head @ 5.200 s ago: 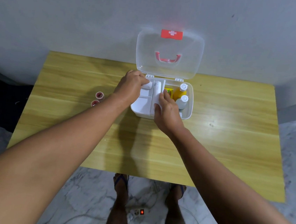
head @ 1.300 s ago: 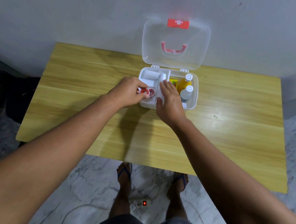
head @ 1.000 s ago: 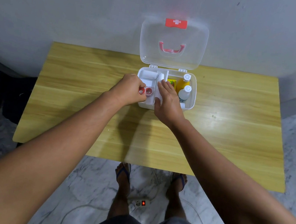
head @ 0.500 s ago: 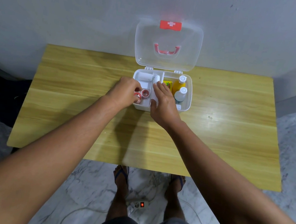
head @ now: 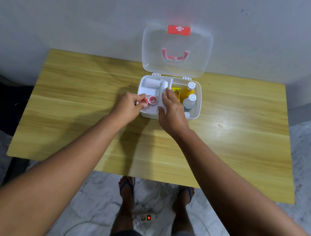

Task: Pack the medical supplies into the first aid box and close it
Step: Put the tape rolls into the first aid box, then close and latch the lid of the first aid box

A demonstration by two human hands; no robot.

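Mid-frame, the left hand (head: 131, 106) pinches a red tape roll (head: 143, 101) inside the open first aid box (head: 199, 108). The right hand (head: 172, 112) rests outstretched across its middle. The next move is probably to release the roll and then swing down the lid (head: 175, 68).

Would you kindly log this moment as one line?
left hand: pinches red tape roll at box | right hand: rests on centre divider | lid: open

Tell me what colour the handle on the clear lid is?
The curved plastic handle is pinkish red; the head view shows it.
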